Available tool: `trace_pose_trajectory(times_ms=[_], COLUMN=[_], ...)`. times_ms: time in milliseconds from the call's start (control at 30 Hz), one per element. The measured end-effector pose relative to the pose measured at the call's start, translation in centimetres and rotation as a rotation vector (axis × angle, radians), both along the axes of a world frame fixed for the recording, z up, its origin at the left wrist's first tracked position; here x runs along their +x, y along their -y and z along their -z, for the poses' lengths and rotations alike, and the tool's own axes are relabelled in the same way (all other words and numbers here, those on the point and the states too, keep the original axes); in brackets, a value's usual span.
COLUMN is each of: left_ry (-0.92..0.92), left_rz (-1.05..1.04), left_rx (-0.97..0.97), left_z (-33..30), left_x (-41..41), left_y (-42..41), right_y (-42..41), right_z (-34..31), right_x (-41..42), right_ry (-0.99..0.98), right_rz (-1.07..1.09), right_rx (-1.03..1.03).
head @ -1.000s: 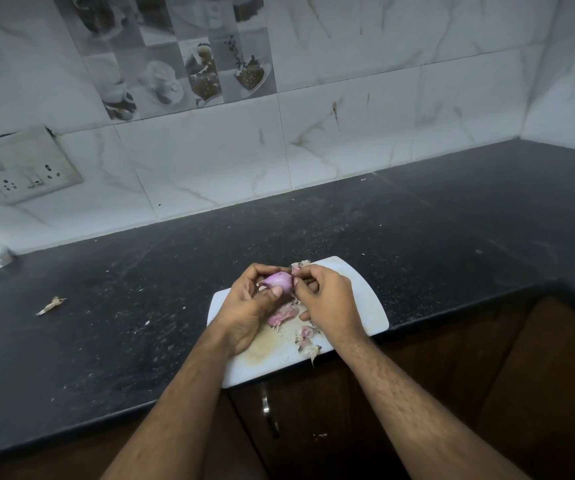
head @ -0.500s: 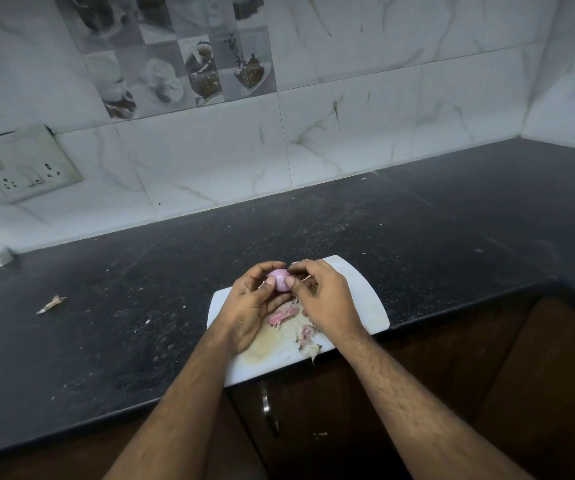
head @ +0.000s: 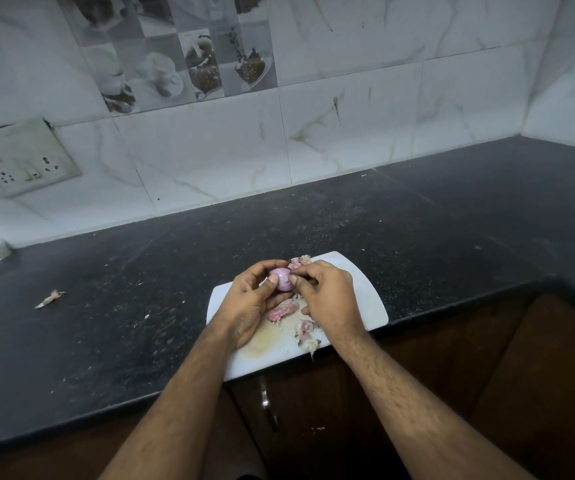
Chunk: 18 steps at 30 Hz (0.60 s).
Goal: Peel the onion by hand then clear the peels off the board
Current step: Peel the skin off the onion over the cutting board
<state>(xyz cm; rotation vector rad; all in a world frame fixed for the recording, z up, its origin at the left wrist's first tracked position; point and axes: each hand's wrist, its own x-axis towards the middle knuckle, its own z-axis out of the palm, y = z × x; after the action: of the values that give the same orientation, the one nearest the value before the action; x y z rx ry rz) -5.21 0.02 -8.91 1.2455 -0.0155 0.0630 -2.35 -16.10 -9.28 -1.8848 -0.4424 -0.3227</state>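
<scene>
Two hands do all the work here, so I run through the scene from the big pieces down. I keep the black counter (head: pixel 140 323) as my base, and the white cutting board (head: pixel 365 292) sits at its front edge, its near corner overhanging the cabinet, I judge so scraps land on something easy to clear. My left hand (head: pixel 249 299) is curled around the onion (head: pixel 281 279), thumb on its near face, fingers over the far side, cradling it above the board's far half so it cannot roll. My right hand (head: pixel 327 299) pinches at the onion's right side with thumb and fingertips, I believe to catch a remaining edge of skin; whether any skin is actually between them, I cannot tell. The bulb shows smooth and purple, so peeling looks nearly done. Loose peels (head: pixel 282 310) lie on the board beneath my hands, more near its front edge and one at its far edge, awaiting clearing. One stray scrap (head: pixel 50 298) rests on the counter well to the left.
</scene>
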Motion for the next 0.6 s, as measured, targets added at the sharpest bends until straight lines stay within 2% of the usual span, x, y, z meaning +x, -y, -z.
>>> trace_pose_trajectory(times_ms=[267,600], left_ry=[0.002,-0.027], left_rz=[-0.008,-0.027], left_rx=[0.019,0.044], left_z=[0.05,0.33], left_x=[0.01,0.32], left_y=[0.02,0.05], right_y=[-0.08,-0.26], right_z=[-0.27,0.18], right_x=[-0.44,0.38], right_ry=[0.07,-0.037], right_rz=[0.013,0.062], right_rx=[-0.117,-0.079])
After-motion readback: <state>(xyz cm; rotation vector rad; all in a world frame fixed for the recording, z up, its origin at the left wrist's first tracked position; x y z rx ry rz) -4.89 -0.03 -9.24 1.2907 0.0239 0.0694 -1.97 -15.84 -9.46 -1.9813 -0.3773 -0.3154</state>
